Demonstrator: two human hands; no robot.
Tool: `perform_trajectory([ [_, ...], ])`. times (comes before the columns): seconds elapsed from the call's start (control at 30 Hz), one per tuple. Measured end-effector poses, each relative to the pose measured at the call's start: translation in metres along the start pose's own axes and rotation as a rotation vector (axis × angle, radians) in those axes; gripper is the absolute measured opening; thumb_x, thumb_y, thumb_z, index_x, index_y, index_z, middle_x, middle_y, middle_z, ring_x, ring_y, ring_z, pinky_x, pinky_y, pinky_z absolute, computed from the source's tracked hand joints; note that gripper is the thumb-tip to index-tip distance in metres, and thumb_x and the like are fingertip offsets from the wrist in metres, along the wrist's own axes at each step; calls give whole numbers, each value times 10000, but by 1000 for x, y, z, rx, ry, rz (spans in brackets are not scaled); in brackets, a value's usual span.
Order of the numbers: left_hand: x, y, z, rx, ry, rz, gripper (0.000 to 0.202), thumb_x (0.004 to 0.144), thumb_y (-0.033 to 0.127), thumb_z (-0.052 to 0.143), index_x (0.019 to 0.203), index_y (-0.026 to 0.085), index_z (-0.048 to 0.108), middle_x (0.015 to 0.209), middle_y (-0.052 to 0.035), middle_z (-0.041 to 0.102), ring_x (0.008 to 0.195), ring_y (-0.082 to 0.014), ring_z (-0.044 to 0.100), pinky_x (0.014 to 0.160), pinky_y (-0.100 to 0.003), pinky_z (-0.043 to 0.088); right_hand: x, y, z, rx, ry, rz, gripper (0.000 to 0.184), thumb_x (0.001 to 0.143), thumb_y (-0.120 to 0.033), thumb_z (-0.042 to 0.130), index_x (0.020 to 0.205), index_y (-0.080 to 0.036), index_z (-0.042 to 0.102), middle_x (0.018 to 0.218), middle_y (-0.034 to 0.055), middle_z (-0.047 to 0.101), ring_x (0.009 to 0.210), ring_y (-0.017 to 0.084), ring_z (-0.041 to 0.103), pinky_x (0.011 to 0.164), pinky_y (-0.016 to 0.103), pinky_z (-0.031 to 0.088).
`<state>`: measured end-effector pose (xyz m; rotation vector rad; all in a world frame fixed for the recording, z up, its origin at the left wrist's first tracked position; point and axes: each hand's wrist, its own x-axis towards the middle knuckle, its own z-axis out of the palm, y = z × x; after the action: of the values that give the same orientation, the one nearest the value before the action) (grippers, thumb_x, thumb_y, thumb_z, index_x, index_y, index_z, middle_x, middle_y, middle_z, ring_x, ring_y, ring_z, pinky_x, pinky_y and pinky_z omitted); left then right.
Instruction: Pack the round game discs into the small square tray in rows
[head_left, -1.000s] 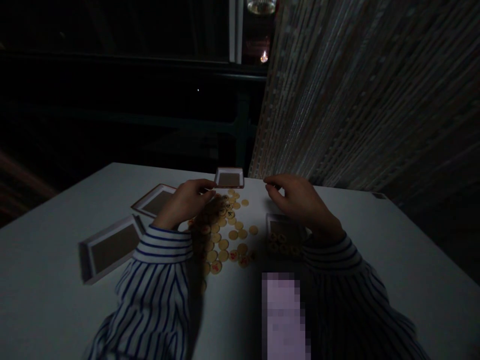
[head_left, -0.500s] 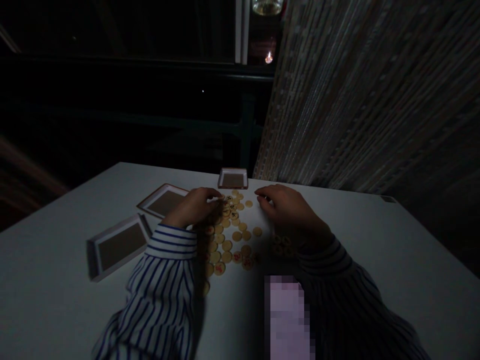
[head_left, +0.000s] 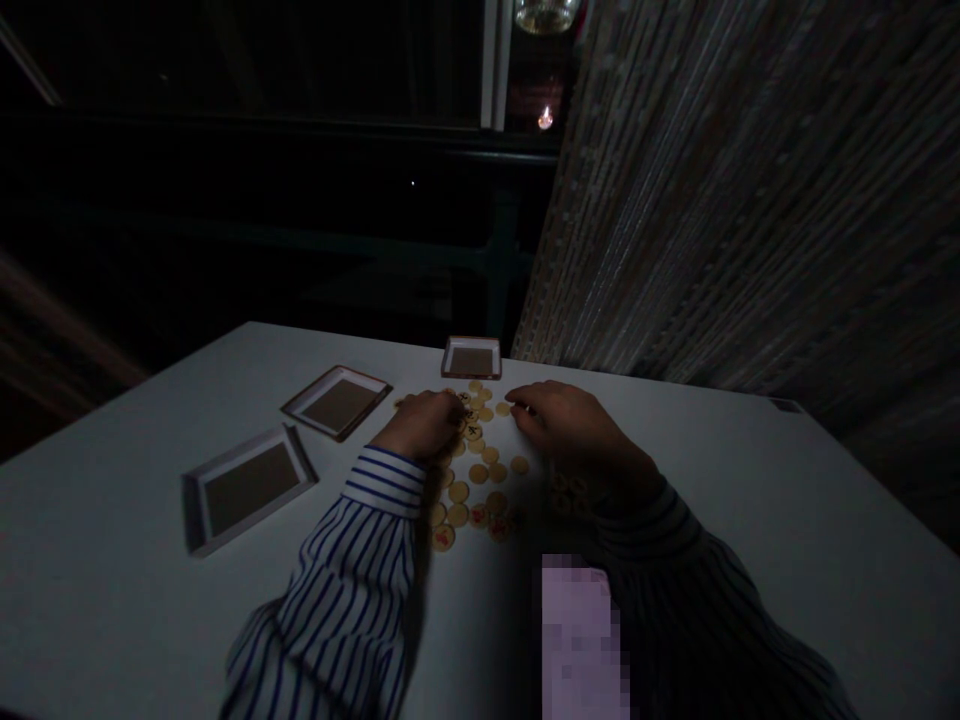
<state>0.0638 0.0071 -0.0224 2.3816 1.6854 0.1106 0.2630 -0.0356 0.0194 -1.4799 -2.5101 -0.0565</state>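
Round wooden Chinese chess pieces (head_left: 478, 474) lie spread down the middle of the white table, some showing red or black characters and many blank side up. Over the far left part of this spread, my left hand (head_left: 424, 425) is closed, its fingers bent down among the pieces; whatever is under the fingertips is hidden. My right hand (head_left: 566, 422) hovers at the right of the spread, thumb and forefinger a little apart, close to a single blank piece (head_left: 502, 409). Nothing shows between them. Beneath my right wrist, a small group of pieces (head_left: 568, 492) sits in shadow.
Two shallow open boxes stand on the left, a brown-edged one (head_left: 337, 402) and a pale one (head_left: 250, 488). Another small box (head_left: 472, 358) is at the table's (head_left: 675, 600) far edge. A blurred-out pinkish object (head_left: 577, 640) lies near me. A string curtain (head_left: 637, 220) hangs behind.
My left hand has moved right and slightly nearer, its fingers now bent down onto the pieces. My right hand has shifted slightly nearer. The whole view has drifted a little.
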Motion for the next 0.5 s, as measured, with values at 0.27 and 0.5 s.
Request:
perform_trajectory([
  [0.27, 4, -1, 9, 93, 19, 42, 362, 785, 239, 459, 1112, 262, 612, 1076, -84, 664, 1017, -262, 595, 882, -394, 418, -1, -1, -2, 17, 5, 5, 319, 877, -258, 393, 1106, -184, 602, 1084, 72, 653, 1006, 204, 578, 854, 319, 414],
  [0.5, 3, 1, 9, 80, 20, 42, 345, 797, 261, 431, 1077, 243, 631, 1043, -99, 674, 1002, -284, 601, 873, -431, 418, -1, -2, -3, -2, -32, 18, 323, 878, -263, 389, 1112, -193, 600, 1080, 70, 654, 1004, 202, 578, 844, 315, 416],
])
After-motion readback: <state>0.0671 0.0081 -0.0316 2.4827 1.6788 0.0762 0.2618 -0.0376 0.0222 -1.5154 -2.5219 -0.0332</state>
